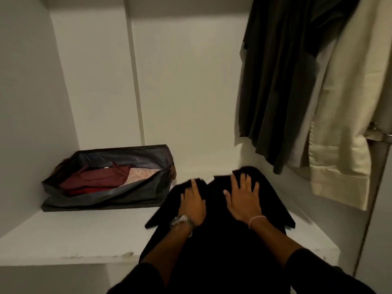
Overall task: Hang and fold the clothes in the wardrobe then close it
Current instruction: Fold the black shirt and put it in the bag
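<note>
A black garment (214, 219) lies on the white shelf (70, 236) inside the wardrobe, its near end hanging over the shelf's front edge toward the person. Both hands rest on top of it. The left hand (194, 202) lies on the cloth's left part, its fingers slightly bent over a fold near the far edge; whether they pinch the cloth or only press it cannot be told. A watch (182, 221) sits on that wrist. The right hand (242, 199) lies flat with its fingers spread and straight, pressing the garment down near its far edge. A thin bracelet (256, 219) circles that wrist.

To the left on the same shelf, apart from the garment, sits an open dark bag (110, 196) holding red and pale folded clothes. At upper right hang a dark garment (275, 81) and, just beside it, a cream one (343, 124).
</note>
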